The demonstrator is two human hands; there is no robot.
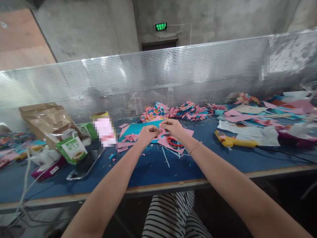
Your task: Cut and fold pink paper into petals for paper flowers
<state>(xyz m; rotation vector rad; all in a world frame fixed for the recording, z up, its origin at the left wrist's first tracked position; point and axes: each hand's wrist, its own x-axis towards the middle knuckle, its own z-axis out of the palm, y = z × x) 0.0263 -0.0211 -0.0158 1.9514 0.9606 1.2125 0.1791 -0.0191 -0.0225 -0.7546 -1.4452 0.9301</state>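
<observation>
My left hand (149, 133) and my right hand (172, 128) meet over the table, both with fingers pinched on a small piece of pink paper (162, 131). Under them lie a blue paper sheet (133, 128) and several pink sheets. A cut pink paper flower (131, 137) rests just left of my left hand. Partly covered by my right wrist is a pair of scissors with red handles (174, 141). Thin paper strips and scraps (166, 158) are scattered in front of the hands.
Behind the hands, paper flowers (190, 110) are heaped against a perforated metal screen (188, 72). At right lie a yellow glue gun (232, 142) and white paper (260, 132). On the left stand a brown paper bag (49, 120), a green-white box (72, 148), a phone (85, 165) and tissues (47, 158).
</observation>
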